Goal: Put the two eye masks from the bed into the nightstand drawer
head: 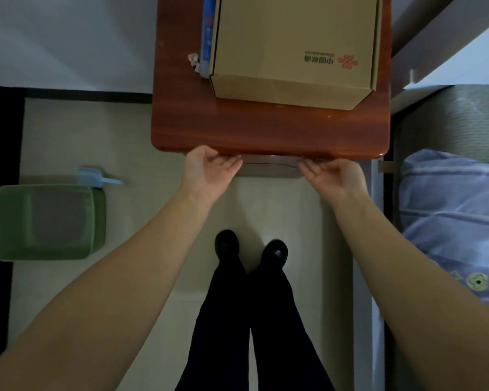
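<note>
Under the front lip of the red-brown nightstand [268, 128], we see the drawer [270, 167] showing only as a narrow dark strip, its long axis running left to right across the view, either barely out or nearly shut. We hold both hands against that strip, palms turned up. Our left hand [209, 173] sits at the drawer's left end with fingers curled up under the nightstand's edge; our right hand [333, 176] sits at the drawer's right end with fingers [311, 167] extended toward the strip. Neither hand carries anything, and we cannot tell whether the fingertips actually hook a grip, since they vanish beneath the lip. Both hands are equally near the drawer. The eye masks are not visible anywhere; to the right of the nightstand lies the bed [452, 210] with blue striped bedding, where they may be out of view. On top of the nightstand rests a cardboard box [291, 46]. Toward us from the drawer the pale floor [277, 204] is bare down to our shoes [251, 246], leaving room to slide it. Left of the nightstand stands a green bin [45, 221].
</note>
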Motion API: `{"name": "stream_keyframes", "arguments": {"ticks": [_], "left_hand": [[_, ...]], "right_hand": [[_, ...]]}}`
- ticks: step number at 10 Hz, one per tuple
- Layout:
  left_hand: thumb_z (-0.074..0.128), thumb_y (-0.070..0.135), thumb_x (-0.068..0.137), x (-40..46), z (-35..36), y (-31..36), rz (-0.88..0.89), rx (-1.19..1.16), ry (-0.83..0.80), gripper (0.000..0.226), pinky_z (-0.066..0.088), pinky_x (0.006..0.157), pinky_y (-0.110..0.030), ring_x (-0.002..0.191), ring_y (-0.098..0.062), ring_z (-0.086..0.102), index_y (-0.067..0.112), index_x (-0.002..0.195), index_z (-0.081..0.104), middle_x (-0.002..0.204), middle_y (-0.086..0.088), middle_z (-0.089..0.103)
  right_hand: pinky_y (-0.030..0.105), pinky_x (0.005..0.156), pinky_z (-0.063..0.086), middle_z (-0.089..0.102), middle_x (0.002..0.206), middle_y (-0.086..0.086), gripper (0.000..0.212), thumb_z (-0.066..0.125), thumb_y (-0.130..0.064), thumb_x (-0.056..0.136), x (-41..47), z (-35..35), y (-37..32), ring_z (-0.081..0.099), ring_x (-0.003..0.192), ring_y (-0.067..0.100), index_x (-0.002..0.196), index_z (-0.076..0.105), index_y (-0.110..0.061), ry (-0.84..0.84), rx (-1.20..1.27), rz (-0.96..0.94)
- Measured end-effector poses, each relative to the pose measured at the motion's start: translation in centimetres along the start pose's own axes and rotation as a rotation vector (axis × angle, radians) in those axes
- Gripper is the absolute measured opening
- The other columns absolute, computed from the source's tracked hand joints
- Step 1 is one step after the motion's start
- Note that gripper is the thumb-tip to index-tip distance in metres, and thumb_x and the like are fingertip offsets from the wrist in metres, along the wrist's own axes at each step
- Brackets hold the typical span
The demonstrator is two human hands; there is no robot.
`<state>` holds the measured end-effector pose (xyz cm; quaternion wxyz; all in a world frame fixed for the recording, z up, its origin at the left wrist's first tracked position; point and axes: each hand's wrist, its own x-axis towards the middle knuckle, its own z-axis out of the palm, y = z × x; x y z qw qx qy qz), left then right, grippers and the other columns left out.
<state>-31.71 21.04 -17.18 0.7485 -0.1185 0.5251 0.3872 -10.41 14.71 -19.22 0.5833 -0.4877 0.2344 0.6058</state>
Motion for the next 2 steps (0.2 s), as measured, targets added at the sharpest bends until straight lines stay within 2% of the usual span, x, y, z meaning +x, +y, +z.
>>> {"name": "stream_keyframes", "arguments": {"ticks": [1, 2], "left_hand": [[0.022, -0.001, 0.085, 0.5, -1.0, -0.2, -0.013, -0.004, -0.030, 0.049, 0.020, 0.113, -0.055, 0.138, -0.035, 0.031, 0.005, 0.132, 0.034, 0.149, -0.020, 0.031], [0.025, -0.002, 0.087, -0.7, -2.3, -0.5, -0.042, 0.258, -0.021, 0.066, 0.025, 0.111, -0.052, 0.136, -0.029, 0.038, 0.017, 0.149, 0.013, 0.145, -0.018, 0.042]], "right_hand": [[0.051, 0.102, 0.038, 0.054, 0.122, 0.019, 0.050, 0.022, 0.014, 0.079, -0.1, -0.2, 0.7, 0.047, 0.124, 0.036, 0.119, 0.048, -0.002, -0.001, 0.043, -0.013], [0.046, 0.102, 0.038, 0.048, 0.138, 0.016, 0.056, 0.023, 0.006, 0.089, -2.0, -0.6, 2.0, 0.045, 0.129, 0.031, 0.141, 0.032, -0.013, 0.021, -0.157, 0.053]]}}
